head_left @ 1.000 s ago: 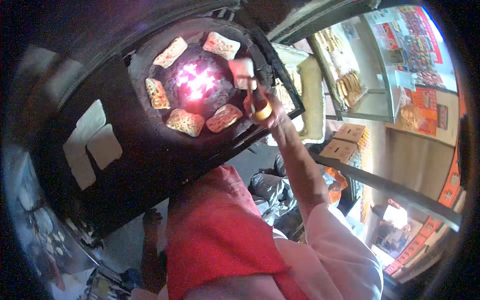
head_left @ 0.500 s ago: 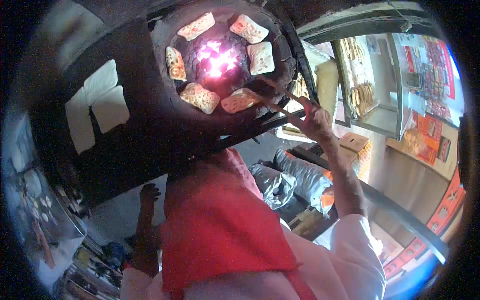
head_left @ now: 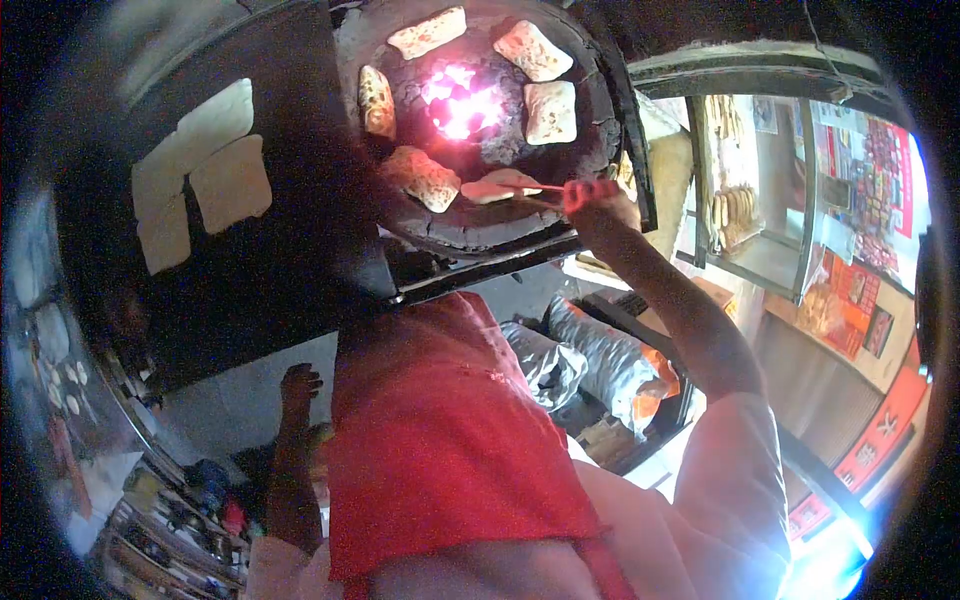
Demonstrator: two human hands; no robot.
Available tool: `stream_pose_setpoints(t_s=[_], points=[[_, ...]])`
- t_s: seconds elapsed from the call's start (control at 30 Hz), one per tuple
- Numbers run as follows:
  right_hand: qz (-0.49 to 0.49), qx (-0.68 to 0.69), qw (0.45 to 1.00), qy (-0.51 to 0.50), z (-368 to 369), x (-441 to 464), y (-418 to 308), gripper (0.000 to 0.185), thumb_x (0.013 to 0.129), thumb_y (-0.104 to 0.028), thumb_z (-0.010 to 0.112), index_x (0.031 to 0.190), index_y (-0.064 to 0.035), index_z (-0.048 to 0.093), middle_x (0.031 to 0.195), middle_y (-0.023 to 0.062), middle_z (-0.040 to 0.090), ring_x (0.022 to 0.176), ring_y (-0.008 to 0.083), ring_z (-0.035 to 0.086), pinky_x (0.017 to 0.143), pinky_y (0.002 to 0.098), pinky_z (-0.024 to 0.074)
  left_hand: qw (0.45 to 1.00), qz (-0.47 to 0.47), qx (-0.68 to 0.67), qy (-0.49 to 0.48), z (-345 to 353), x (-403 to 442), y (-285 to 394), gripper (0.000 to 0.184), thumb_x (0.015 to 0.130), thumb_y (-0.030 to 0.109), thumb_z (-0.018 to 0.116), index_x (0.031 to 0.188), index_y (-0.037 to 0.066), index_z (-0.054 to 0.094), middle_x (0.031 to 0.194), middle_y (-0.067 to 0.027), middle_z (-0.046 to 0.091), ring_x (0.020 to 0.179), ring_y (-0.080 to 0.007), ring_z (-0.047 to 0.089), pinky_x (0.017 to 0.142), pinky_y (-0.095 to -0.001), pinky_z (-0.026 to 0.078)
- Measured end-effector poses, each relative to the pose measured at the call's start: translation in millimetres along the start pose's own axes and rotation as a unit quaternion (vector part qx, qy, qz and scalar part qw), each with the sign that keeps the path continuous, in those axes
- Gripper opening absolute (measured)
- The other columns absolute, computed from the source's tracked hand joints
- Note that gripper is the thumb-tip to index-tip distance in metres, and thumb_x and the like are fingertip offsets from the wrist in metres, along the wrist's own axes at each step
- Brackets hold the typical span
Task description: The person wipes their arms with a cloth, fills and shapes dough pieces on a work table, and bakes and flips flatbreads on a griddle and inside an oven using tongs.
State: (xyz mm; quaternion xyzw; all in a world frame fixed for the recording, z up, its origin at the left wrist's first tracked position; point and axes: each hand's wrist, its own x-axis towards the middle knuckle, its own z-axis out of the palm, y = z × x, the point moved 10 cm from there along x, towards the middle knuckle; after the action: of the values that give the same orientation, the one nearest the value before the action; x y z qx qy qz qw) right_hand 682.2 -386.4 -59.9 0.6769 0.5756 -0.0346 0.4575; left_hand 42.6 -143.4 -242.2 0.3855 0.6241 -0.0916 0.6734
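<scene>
My right hand [head_left: 600, 200] is closed around a pair of tongs [head_left: 545, 188]. The tips of the tongs reach a flatbread [head_left: 492, 188] at the near edge of the round oven [head_left: 490, 238]; whether they pinch it I cannot tell. Several more browned flatbreads, such as one at the near left [head_left: 425, 180], lie in a ring around glowing coals [head_left: 462, 105]. My left hand [head_left: 300, 385] hangs low beside the red apron [head_left: 450, 440], fingers loosely bent and somewhat apart, with nothing visible in it.
Pale flat dough pieces [head_left: 230, 185] lie on the dark surface left of the oven. A dark metal edge [head_left: 470, 280] runs between the oven and my body. Silver bags [head_left: 600, 350] sit below at the right. Beyond them stands a glass case [head_left: 740, 200] with stacked breads.
My right hand has come down and slightly left, and the tongs' prongs have drawn closer together over the near flatbread. The oven sits farther right and higher in view. My left hand hangs as before.
</scene>
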Motion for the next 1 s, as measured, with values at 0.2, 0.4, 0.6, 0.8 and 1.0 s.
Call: stream_pose_setpoints(t_s=[0.2,0.4,0.6,0.8,1.0], points=[[0.083,0.648,0.752,-0.087,-35.2,-71.6,44.4,0.019,0.083,-0.021,0.068,0.096,-0.0068,0.066,0.078,0.0164,0.067,0.069,0.0299,0.067,0.063,0.0373,0.0572,0.998,-0.022,-0.050,-0.032,4.2,10.5,-17.9,0.031,0.094,0.034,0.059,0.113,0.010,0.060,0.091,-0.0094,0.068,0.069,-0.0227,0.067,0.054,-0.0331,0.048],[-0.033,0.789,0.612,-0.043,22.7,-58.8,-23.2,0.028,0.087,-0.027,0.069,0.090,-0.0002,0.062,0.073,0.0107,0.065,0.058,0.0213,0.063,0.053,0.0372,0.0528,0.998,0.014,0.009,-0.062,24.1,-8.2,32.2,0.031,0.094,0.033,0.057,0.115,0.009,0.059,0.094,-0.0092,0.068,0.074,-0.0215,0.067,0.058,-0.0322,0.048],[-0.102,0.696,0.711,-0.011,-54.0,-98.8,19.8,0.041,0.087,-0.041,0.066,0.111,-0.0073,0.060,0.080,0.0116,0.068,0.072,0.0249,0.068,0.060,0.0404,0.0524,0.998,0.001,0.041,-0.052,-2.6,-0.3,38.3,0.031,0.094,0.032,0.057,0.115,0.010,0.059,0.096,-0.0088,0.068,0.075,-0.0199,0.066,0.061,-0.0319,0.047],[0.180,0.455,0.871,-0.049,-135.8,-81.6,26.4,0.067,0.082,-0.046,0.066,0.129,-0.0021,0.045,0.098,0.0184,0.063,0.080,0.0360,0.067,0.073,0.0462,0.0545,0.996,-0.005,0.029,-0.086,0.1,10.7,49.4,0.034,0.093,0.034,0.059,0.117,0.010,0.057,0.095,-0.0086,0.067,0.078,-0.0199,0.066,0.063,-0.0325,0.047],[0.169,0.291,0.942,0.003,-142.4,46.4,-58.6,0.044,0.088,-0.026,0.052,0.122,0.0019,0.051,0.102,0.0131,0.061,0.089,0.0259,0.063,0.068,0.0434,0.0486,0.993,0.087,0.075,-0.041,4.5,3.2,87.4,0.034,0.093,0.034,0.059,0.117,0.010,0.058,0.094,-0.0084,0.067,0.076,-0.0203,0.066,0.062,-0.0331,0.048]])
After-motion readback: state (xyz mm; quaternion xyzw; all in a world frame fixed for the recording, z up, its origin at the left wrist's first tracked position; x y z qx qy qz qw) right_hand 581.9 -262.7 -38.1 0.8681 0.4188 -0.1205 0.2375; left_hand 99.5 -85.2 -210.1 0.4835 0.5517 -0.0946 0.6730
